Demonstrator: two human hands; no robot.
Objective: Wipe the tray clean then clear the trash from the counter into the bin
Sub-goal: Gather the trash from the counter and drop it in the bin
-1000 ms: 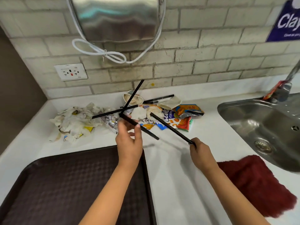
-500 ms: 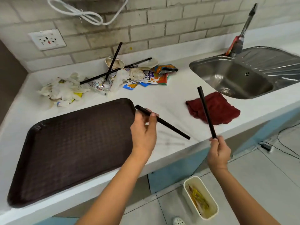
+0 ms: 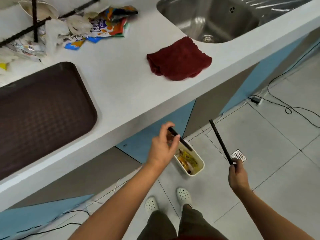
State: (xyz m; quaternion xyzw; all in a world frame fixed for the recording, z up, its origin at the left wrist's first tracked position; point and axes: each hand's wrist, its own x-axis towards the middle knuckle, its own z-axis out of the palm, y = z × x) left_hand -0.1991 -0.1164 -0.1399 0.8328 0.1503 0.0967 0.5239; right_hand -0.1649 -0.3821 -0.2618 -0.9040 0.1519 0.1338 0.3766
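The left hand [image 3: 161, 149] pinches one black stick [image 3: 180, 139] between thumb and fingers, its free end slanting down over the near rim of the bin [image 3: 199, 170]. The bin is a small white tub on the tiled floor, just in front of the counter [image 3: 121, 80], with yellow and orange wrappers already lying inside. The right hand [image 3: 238, 176] is curled round the lower end of a second stick [image 3: 220, 141], which points up and to the left, off to the right of the bin and above a floor drain [image 3: 238, 155]. On the counter, the brown tray [image 3: 43, 108] sits at the left with nothing on it. Behind it lies the trash [image 3: 83, 30]: crumpled tissue, colourful snack wrappers, a paper cup and more black sticks crossing each other. A red cloth [image 3: 179, 59] lies bunched near the counter edge, just in front of the steel sink [image 3: 213, 18]. Two white clogs [image 3: 183, 195] show on the floor below the arms.
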